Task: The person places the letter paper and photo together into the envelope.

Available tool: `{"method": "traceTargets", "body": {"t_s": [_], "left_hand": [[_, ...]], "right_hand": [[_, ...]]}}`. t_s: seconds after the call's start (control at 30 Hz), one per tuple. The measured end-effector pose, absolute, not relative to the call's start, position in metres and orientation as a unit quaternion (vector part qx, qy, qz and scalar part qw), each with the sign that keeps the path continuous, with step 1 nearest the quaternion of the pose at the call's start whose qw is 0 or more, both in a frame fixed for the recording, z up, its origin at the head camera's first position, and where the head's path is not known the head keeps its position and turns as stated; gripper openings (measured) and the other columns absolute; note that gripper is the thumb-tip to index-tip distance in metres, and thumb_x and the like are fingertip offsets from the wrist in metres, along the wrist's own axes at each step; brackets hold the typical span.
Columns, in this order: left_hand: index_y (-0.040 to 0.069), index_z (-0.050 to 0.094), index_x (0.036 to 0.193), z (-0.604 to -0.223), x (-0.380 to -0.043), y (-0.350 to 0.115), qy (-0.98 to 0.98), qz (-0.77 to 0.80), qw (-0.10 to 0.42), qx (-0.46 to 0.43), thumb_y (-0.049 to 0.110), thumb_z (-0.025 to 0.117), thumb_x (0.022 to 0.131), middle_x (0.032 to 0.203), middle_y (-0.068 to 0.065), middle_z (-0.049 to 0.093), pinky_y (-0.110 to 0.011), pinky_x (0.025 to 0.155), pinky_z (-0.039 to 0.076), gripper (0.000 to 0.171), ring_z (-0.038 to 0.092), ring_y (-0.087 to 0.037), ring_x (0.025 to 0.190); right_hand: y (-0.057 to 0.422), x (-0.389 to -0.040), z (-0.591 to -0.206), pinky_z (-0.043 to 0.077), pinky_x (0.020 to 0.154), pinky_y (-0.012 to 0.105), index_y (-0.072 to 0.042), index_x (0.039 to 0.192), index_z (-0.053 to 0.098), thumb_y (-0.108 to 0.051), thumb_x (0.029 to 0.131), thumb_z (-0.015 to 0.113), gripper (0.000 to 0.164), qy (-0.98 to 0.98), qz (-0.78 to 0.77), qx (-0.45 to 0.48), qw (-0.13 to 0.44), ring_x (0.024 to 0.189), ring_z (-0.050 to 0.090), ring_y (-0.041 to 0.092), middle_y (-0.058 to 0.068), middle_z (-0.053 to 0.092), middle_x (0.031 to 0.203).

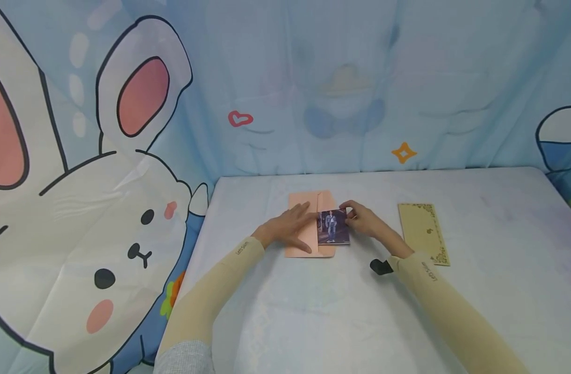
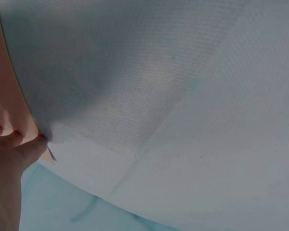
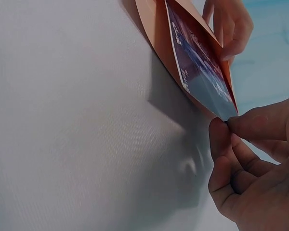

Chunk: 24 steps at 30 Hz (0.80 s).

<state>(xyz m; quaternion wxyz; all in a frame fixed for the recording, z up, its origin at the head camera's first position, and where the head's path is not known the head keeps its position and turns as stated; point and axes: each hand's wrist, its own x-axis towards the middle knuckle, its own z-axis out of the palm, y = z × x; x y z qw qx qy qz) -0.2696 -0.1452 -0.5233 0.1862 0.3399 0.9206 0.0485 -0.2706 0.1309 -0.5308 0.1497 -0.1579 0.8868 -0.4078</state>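
Beige sleeves [image 1: 453, 307] lie nearest in my head feed, and past them I see the left hand [image 1: 291, 226] spread on a peach envelope [image 1: 292, 249] while the right hand [image 1: 363, 220] pinches the edge of a photo [image 1: 333, 227] that juts past the envelope's right edge.

I see a peach envelope [image 1: 310, 232]; at its three o'clock, a photo card [image 1: 333, 227], dark purple with a pale-blue figure. Farther toward three, a pale-yellow panel [image 1: 421, 228] carries brown scrollwork. The table [image 1: 313, 311] is white; toward nine, a white rabbit [image 1: 121, 218] has pink inner ears.
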Motion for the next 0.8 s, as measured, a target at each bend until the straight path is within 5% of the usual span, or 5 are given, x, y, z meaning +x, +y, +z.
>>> {"method": "traceTargets", "body": {"t_s": [0.8], "left_hand": [[0.031,0.015,0.16,-0.52,-0.269,-0.146,0.92,0.041,0.178,0.348,0.073,0.069,0.078,0.17,-0.017,-0.001,-0.053,0.124,0.023,0.107,0.008,-0.04,0.156]], "right_hand": [[0.101,-0.273,-0.529,0.05,0.074,0.032,0.001,0.141,0.045,0.002,0.097,0.05,0.045,0.89,-0.395,-0.153,0.167,0.09,0.059,0.025,0.02,0.06,0.106]]}}
